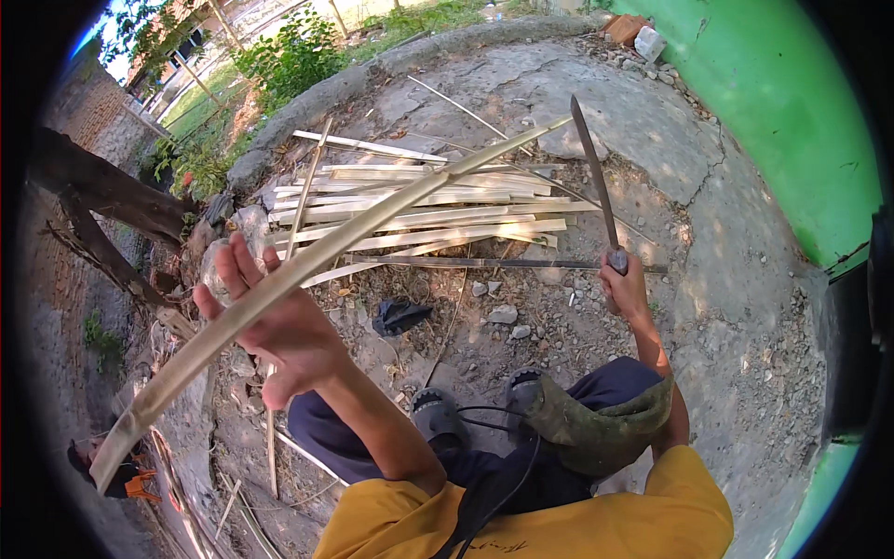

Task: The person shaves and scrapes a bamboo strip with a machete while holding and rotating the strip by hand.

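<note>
**Q:** Across the middle of the frame, what is the person handling?

**R:** Seen from a head camera looking down, the left hand [279, 326] is closed around a long, pale bamboo strip [317, 265]. The strip runs diagonally from the lower left of the frame up to the upper centre, bending slightly along its length. The right hand [626, 289], right of centre, is clamped on the handle of a long knife [596, 186] whose blade points up and away, clear of the strip.

**Q:** How much of the work looks finished?

**R:** A fair amount, by my reading. A pile of split bamboo strips [428, 210] lies flat on the cracked concrete ground [745, 279] in the upper centre, just beyond the hands. They are pale and roughly even, which suggests they are already cut. One darker thin stick [466, 263] lies crosswise in front of the pile.

**Q:** And what seems left?

**R:** The strip in hand looks unfinished, since the blade is raised and not touching it. I cannot tell whether more uncut bamboo waits outside the view.

**Q:** Anything else nearby?

**R:** The person's grey sandals [438, 415] show at lower centre, a green cloth [605, 424] lies over the right knee, and a green wall [792, 102] fills the upper right.
</note>
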A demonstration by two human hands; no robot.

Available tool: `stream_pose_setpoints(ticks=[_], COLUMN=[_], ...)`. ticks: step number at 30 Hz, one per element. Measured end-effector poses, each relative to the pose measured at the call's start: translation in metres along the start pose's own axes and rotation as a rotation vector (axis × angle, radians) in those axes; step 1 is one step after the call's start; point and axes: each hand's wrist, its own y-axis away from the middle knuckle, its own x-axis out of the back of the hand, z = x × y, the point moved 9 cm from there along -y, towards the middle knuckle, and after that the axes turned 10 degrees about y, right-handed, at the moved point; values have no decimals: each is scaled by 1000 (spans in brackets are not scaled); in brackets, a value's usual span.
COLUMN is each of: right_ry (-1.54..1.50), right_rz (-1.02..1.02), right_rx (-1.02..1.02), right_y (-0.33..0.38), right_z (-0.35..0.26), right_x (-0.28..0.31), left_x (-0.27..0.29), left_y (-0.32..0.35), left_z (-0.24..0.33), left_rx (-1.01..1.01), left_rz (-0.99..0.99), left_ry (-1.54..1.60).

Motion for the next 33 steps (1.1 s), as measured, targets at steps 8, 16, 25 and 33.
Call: stream_pose_setpoints(ticks=[8, 16, 25, 33], right_ry=[143, 479, 781, 708], right_rz=[-103, -252, -465, -293], right_rx=[43, 458, 630, 363], right_y=[27, 52, 60, 19], right_z=[-16, -98, -151, -94], right_x=[-20, -96, -128, -112], left_x=[-42, -42, -23, -26], left_y=[57, 107, 121, 137], left_z=[-12, -19, -7, -15], left_rx=[244, 263, 255, 274], left_rz=[-73, 134, 205, 248], left_ry=[84, 66, 51, 47])
